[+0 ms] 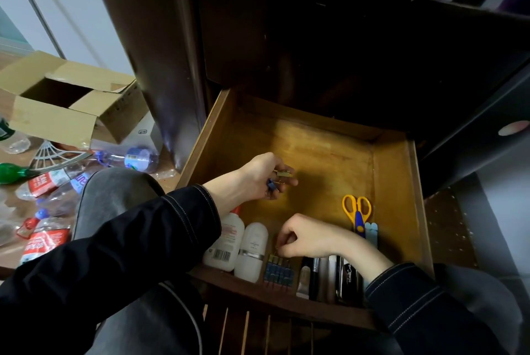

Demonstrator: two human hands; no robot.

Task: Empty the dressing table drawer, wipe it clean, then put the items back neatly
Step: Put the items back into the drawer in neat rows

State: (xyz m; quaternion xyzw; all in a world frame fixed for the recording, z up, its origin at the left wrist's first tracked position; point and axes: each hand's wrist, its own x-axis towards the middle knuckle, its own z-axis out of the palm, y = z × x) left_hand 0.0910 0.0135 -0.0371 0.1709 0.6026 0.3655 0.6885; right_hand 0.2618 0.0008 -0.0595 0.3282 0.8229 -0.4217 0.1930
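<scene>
The wooden drawer (315,148) stands pulled out, its back half bare. My left hand (258,176) hovers over the drawer's left side and holds several small binder clips (279,179), blue and gold. My right hand (307,235) is low at the front, its fingertips pinching the wire handle of a clip in a row of blue binder clips (279,271). Two white bottles (238,245) lie at the front left. Yellow and blue scissors (357,214) lie at the right with a pale blue nail file (372,232). Dark cosmetic tubes and brushes (329,274) line the front right.
On the floor to the left are an open cardboard box (68,102), several crushed plastic bottles (57,182) and a green bottle (11,172). The dark dressing table body (315,39) rises behind the drawer. My knee in grey trousers (114,191) is beside the drawer's left wall.
</scene>
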